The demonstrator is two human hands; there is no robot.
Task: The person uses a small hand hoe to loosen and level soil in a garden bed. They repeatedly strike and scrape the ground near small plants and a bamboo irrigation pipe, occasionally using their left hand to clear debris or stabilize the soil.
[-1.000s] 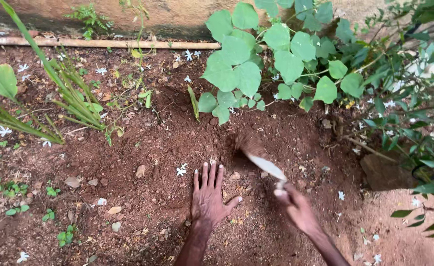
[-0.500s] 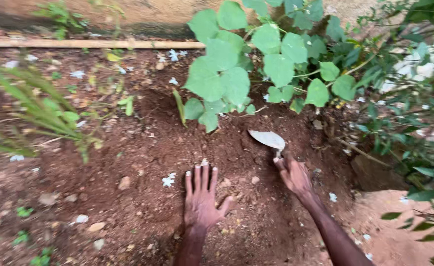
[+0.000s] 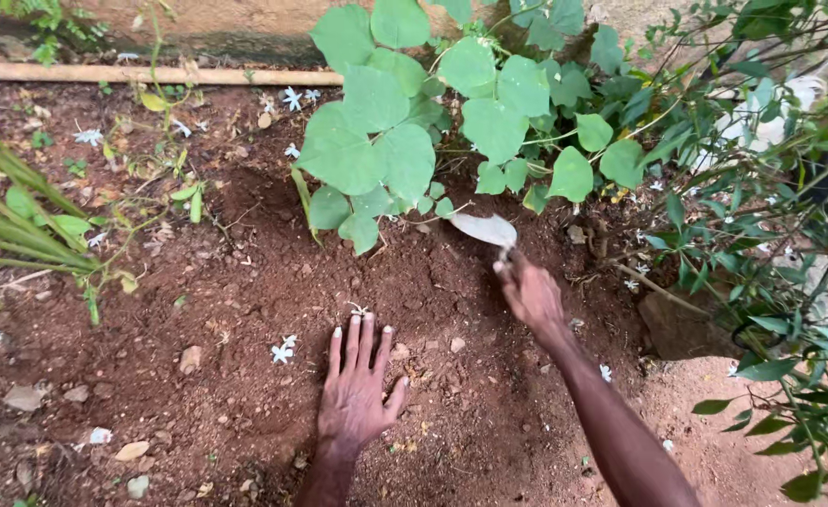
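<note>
I am looking down at my left hand [image 3: 356, 392], which is lying flat on the reddish soil [image 3: 245, 310] at the near middle, palm down, the fingers stretched forward and slightly spread, the thumb sticking out to the right. Just left of its fingertips a small white flower [image 3: 282, 352] is lying on the dirt, and pale stones [image 3: 132, 451] are sitting at the near left. To the right and a little farther, my right hand [image 3: 529, 292] is closing its fingers tightly around the handle of a trowel [image 3: 485, 228]; the handle itself is hidden inside the fist. The pale blade is pointing up and away to the left, held above the ground just in front of the broad-leaved plant [image 3: 405, 141]. Grass blades [image 3: 10, 225] are arching in from the left edge, a leafy shrub [image 3: 771, 235] is crowding the right side, and at the far edge a long pipe [image 3: 151, 73] is running along the foot of a wall [image 3: 245, 23].
</note>
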